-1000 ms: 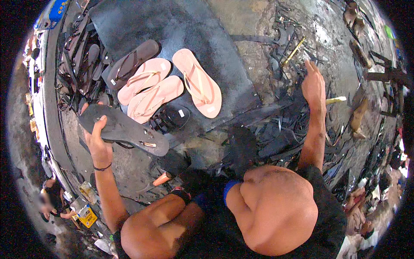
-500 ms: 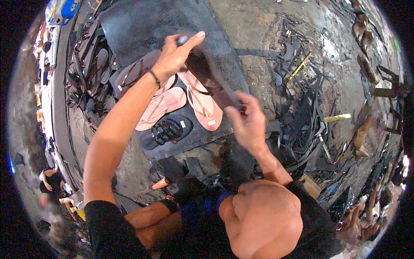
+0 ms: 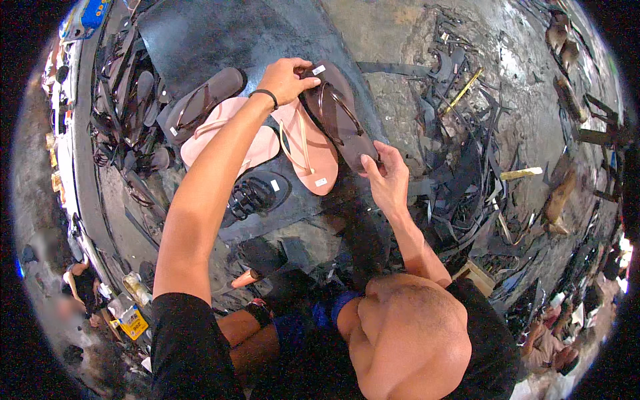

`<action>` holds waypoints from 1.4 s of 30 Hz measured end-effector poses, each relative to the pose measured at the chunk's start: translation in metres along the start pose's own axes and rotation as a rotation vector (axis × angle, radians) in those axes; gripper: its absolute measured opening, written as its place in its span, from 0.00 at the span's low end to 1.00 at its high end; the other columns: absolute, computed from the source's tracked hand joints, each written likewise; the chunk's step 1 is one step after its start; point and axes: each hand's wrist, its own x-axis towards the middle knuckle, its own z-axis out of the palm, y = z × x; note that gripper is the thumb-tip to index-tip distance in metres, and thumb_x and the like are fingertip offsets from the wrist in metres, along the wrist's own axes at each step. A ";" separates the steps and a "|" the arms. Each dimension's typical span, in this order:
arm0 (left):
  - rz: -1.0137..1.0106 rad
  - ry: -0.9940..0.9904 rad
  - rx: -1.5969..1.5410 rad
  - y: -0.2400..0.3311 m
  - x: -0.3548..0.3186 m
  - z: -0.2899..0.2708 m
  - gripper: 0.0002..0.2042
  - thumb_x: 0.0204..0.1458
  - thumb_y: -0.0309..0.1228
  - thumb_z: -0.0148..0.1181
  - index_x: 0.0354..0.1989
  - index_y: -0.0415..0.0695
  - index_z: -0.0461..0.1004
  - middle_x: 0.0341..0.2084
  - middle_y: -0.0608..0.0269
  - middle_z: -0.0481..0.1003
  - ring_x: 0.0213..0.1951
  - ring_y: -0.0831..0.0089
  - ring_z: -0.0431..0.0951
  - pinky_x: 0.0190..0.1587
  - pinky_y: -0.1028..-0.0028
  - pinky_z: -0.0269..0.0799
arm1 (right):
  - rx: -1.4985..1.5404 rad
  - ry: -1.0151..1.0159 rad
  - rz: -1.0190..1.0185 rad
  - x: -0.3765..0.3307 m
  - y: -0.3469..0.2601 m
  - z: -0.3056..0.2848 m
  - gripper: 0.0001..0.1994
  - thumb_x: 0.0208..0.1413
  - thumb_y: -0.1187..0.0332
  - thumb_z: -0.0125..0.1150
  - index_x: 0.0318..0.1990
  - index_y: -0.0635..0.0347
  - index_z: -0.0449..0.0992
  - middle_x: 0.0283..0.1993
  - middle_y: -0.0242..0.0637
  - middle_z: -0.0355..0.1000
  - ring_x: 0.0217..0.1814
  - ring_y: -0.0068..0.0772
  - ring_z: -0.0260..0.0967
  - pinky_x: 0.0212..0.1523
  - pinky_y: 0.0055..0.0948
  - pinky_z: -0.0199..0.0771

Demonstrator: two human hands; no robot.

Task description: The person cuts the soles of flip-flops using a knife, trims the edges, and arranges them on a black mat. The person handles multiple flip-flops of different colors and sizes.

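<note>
Both my hands hold a dark brown flip-flop [image 3: 331, 125] with shiny straps, its strapped face up. At its far end, beside a white label, my left hand [image 3: 285, 79] pinches the rim. My right hand [image 3: 388, 179] grips the near end between thumb and fingers. Just left of it lies a pink flip-flop [image 3: 321, 157] with a pale strap. More pink flip-flops [image 3: 265, 143] lie partly hidden under my left forearm. Another dark flip-flop [image 3: 217, 100] rests beyond them, and a black sandal with looped straps [image 3: 257, 197] is nearer me.
The sandals lie on a dark sheet [image 3: 200, 40]. A heap of dark sandals [image 3: 127, 100] stands at the left. Black scrap strips [image 3: 467, 167] and a yellow stick [image 3: 462, 91] litter the floor at the right. An orange-handled tool [image 3: 245, 278] lies near my legs.
The brown flip-flop, blurred and edge-on before, now shows its strapped face. My left hand has come down and slightly nearer; my right hand keeps its grip on the near end.
</note>
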 end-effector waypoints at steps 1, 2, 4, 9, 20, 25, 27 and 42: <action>0.011 0.010 0.028 0.003 0.000 0.002 0.25 0.47 0.42 0.72 0.52 0.41 0.79 0.44 0.49 0.81 0.48 0.56 0.82 0.54 0.63 0.75 | -0.045 0.010 -0.013 0.000 0.002 -0.002 0.22 0.58 0.71 0.67 0.57 0.68 0.70 0.54 0.50 0.73 0.50 0.39 0.75 0.42 0.37 0.82; 0.020 0.013 0.055 0.003 0.001 0.004 0.25 0.47 0.41 0.72 0.51 0.41 0.79 0.45 0.48 0.81 0.48 0.55 0.81 0.54 0.63 0.75 | -0.182 0.016 -0.066 0.000 0.000 -0.003 0.22 0.56 0.70 0.68 0.57 0.67 0.70 0.55 0.52 0.72 0.52 0.42 0.74 0.45 0.39 0.80; 0.038 0.019 0.108 0.004 0.002 0.007 0.24 0.47 0.39 0.72 0.51 0.41 0.79 0.45 0.46 0.79 0.49 0.51 0.79 0.54 0.61 0.74 | -0.457 0.026 -0.170 -0.001 -0.004 -0.007 0.24 0.54 0.68 0.70 0.57 0.65 0.71 0.57 0.55 0.69 0.56 0.49 0.71 0.51 0.44 0.75; 0.141 0.157 0.227 -0.004 0.000 0.021 0.24 0.47 0.35 0.72 0.52 0.41 0.74 0.47 0.44 0.72 0.51 0.46 0.74 0.55 0.58 0.72 | -0.824 0.136 -0.713 0.014 -0.079 0.006 0.31 0.55 0.60 0.67 0.65 0.56 0.66 0.70 0.52 0.55 0.71 0.58 0.52 0.67 0.53 0.54; 0.068 0.677 -0.063 -0.053 -0.111 0.009 0.23 0.53 0.33 0.63 0.56 0.39 0.69 0.53 0.42 0.69 0.58 0.46 0.68 0.64 0.59 0.61 | -0.815 0.107 -0.751 0.073 -0.026 0.029 0.40 0.58 0.52 0.61 0.71 0.64 0.51 0.73 0.62 0.47 0.73 0.64 0.48 0.70 0.58 0.47; -0.799 0.824 0.081 -0.238 -0.278 -0.006 0.38 0.53 0.51 0.64 0.61 0.30 0.65 0.59 0.39 0.68 0.60 0.48 0.70 0.62 0.59 0.64 | -0.662 0.004 -0.312 0.062 -0.026 0.025 0.37 0.60 0.55 0.61 0.69 0.71 0.55 0.67 0.62 0.58 0.69 0.62 0.54 0.67 0.49 0.57; -0.810 0.768 -0.270 -0.222 -0.264 0.002 0.43 0.52 0.54 0.64 0.64 0.29 0.61 0.61 0.39 0.67 0.61 0.52 0.69 0.63 0.61 0.63 | -0.671 0.018 -0.308 0.079 -0.033 0.016 0.36 0.61 0.55 0.61 0.67 0.73 0.57 0.64 0.63 0.63 0.67 0.59 0.58 0.67 0.46 0.59; -0.341 1.025 -0.633 0.052 -0.252 0.038 0.26 0.53 0.47 0.69 0.20 0.38 0.65 0.15 0.59 0.67 0.23 0.73 0.62 0.26 0.60 0.62 | -1.310 -0.060 -1.099 0.207 -0.272 -0.047 0.12 0.60 0.64 0.59 0.44 0.63 0.79 0.46 0.50 0.75 0.49 0.57 0.73 0.50 0.45 0.72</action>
